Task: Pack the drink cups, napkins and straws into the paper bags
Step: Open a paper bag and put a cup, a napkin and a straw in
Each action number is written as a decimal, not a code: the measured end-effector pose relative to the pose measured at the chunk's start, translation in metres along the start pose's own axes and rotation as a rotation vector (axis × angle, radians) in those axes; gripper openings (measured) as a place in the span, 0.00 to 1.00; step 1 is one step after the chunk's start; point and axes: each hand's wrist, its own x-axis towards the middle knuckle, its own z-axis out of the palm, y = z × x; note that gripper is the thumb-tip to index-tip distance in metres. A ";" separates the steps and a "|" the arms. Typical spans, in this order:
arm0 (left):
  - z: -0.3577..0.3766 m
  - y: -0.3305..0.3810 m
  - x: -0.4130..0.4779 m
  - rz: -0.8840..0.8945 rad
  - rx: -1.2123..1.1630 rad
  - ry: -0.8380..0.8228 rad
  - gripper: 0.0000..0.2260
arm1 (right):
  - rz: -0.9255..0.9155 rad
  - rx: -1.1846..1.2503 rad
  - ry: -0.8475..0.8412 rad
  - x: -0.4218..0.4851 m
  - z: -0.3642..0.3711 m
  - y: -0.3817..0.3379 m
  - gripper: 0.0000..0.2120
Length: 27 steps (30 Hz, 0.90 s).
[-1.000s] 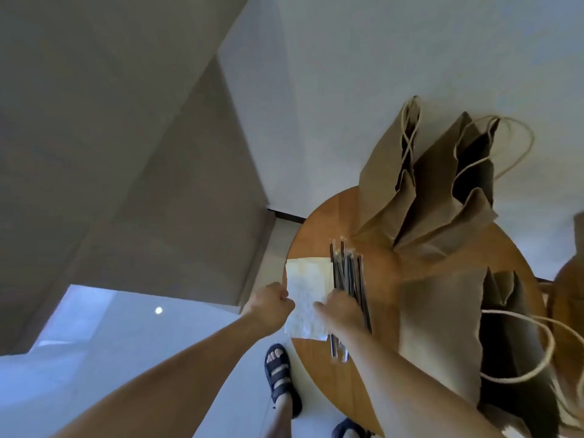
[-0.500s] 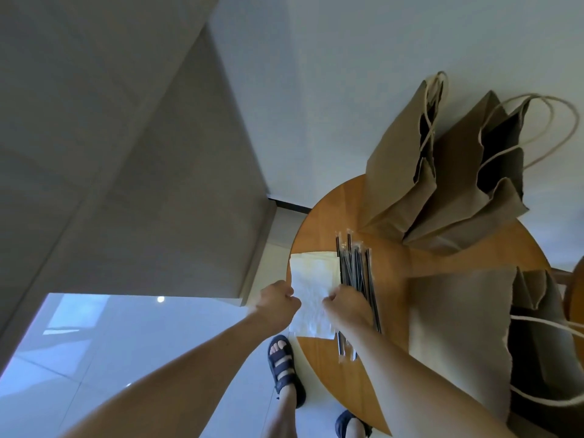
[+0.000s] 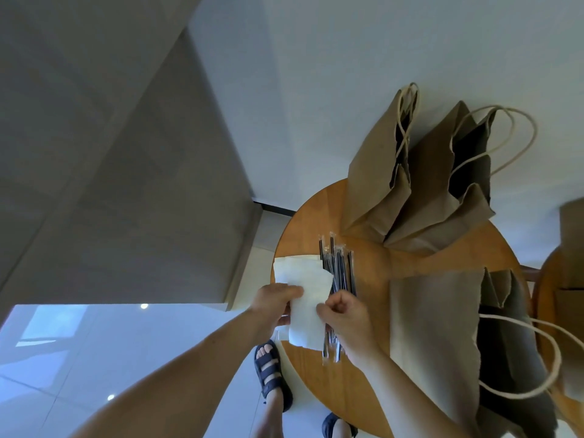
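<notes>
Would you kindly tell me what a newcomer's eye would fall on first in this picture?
The left hand and right hand hold a white napkin at the near left edge of the round wooden table. Wrapped black straws lie just right of it. Two brown bags stand at the far edge, and a third bag stands at the near right.

Round table (image 3: 369,384): napkin stack (image 3: 300,267) at 9 o'clock by the rim, with straws (image 3: 343,267) along its 3 o'clock side. First bag (image 3: 373,172) and second bag (image 3: 436,197) stand touching at 12 o'clock. Third bag (image 3: 433,327) sits at 4 o'clock. Left hand (image 3: 275,298) and right hand (image 3: 343,311) hold a single napkin (image 3: 308,311) over the stack.
</notes>
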 end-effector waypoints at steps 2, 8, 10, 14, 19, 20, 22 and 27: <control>0.002 -0.001 0.000 0.002 -0.040 -0.006 0.13 | -0.016 -0.044 0.099 0.003 -0.009 0.008 0.07; 0.001 -0.007 0.001 0.009 -0.044 -0.019 0.13 | 0.038 -0.681 0.412 0.031 -0.027 0.038 0.10; 0.001 -0.008 0.001 0.023 -0.010 0.005 0.14 | 0.082 -0.766 0.360 0.035 -0.028 0.041 0.11; 0.001 -0.009 0.000 0.059 0.086 0.019 0.12 | 0.116 -0.825 0.318 0.040 -0.030 0.042 0.07; 0.007 -0.007 -0.003 0.108 0.158 0.031 0.12 | 0.107 -0.789 0.380 0.040 -0.036 0.035 0.11; 0.009 -0.006 -0.004 0.124 0.169 0.037 0.12 | 0.080 -0.781 0.409 0.038 -0.036 0.031 0.11; 0.013 -0.003 -0.005 0.164 0.189 0.053 0.14 | -0.046 -0.702 0.475 0.031 -0.036 0.019 0.06; 0.026 0.020 -0.022 0.257 0.198 0.075 0.15 | -0.307 -0.421 0.246 0.002 -0.024 -0.023 0.11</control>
